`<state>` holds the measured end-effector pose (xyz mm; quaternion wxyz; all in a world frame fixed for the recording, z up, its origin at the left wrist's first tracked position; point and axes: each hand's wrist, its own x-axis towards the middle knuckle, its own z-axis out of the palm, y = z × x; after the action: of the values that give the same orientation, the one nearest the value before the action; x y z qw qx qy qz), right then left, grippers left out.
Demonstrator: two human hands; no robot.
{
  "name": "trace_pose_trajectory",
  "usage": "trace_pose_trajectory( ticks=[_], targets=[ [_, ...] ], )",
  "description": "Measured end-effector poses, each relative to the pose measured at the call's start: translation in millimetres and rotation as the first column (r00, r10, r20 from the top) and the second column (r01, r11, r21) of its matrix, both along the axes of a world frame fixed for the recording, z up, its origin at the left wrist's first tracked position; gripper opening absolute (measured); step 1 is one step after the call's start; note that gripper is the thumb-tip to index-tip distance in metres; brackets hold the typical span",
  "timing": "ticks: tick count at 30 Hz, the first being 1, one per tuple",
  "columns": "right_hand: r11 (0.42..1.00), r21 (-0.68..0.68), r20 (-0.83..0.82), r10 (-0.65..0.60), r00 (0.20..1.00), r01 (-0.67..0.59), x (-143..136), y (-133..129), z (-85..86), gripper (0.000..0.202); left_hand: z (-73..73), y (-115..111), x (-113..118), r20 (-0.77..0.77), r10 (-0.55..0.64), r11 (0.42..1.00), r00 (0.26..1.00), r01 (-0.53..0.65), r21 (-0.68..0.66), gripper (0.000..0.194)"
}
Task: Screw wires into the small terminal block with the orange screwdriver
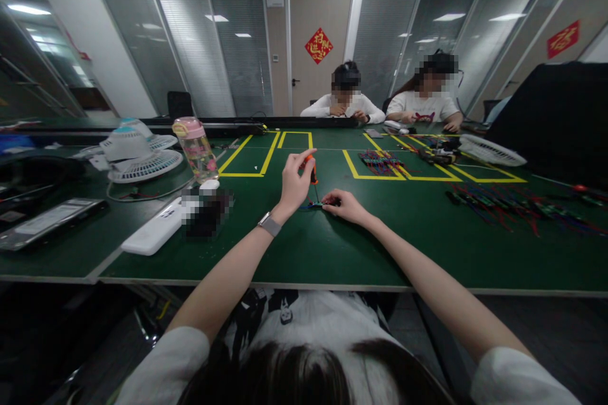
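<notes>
gripped screwdriver (313,173) upright over board (318,205) with left hand (295,181), apparently fastening while pinching board's right end with right hand (349,207); next needed steady turning.

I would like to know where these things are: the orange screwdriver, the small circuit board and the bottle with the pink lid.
Orange screwdriver (313,175): head view, on its handle.
Small circuit board (314,205): head view, on its upper face.
Bottle (201,155): head view, on its clear body.
</notes>
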<state>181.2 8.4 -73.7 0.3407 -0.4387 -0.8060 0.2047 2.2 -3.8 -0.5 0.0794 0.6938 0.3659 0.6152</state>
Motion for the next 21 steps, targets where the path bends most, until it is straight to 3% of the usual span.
trace_pose_trajectory(
  ticks=[5,10,16,21],
  targets=[
    [1.000,-0.005,-0.003,0.007,1.000,-0.007,0.2,0.2,-0.2,0.017,0.5,-0.6,-0.3,0.001,-0.076,0.997,0.997,0.076,0.005,0.031],
    [1.000,-0.018,-0.004,0.006,1.000,-0.006,0.2,0.7,0.0,0.017,-0.5,-2.6,0.2,-0.007,0.035,0.998,0.999,-0.035,0.044,0.024],
    [1.000,-0.007,0.009,0.014,1.000,-0.014,0.9,2.3,-1.4,0.016,-0.5,-0.7,0.4,0.032,-0.065,0.998,0.997,0.065,0.003,0.033],
    [1.000,-0.003,0.015,0.004,1.000,-0.004,0.1,1.4,-0.5,0.015,-0.9,-0.7,1.1,0.018,0.014,0.999,1.000,-0.015,0.031,0.027]
  ],
)
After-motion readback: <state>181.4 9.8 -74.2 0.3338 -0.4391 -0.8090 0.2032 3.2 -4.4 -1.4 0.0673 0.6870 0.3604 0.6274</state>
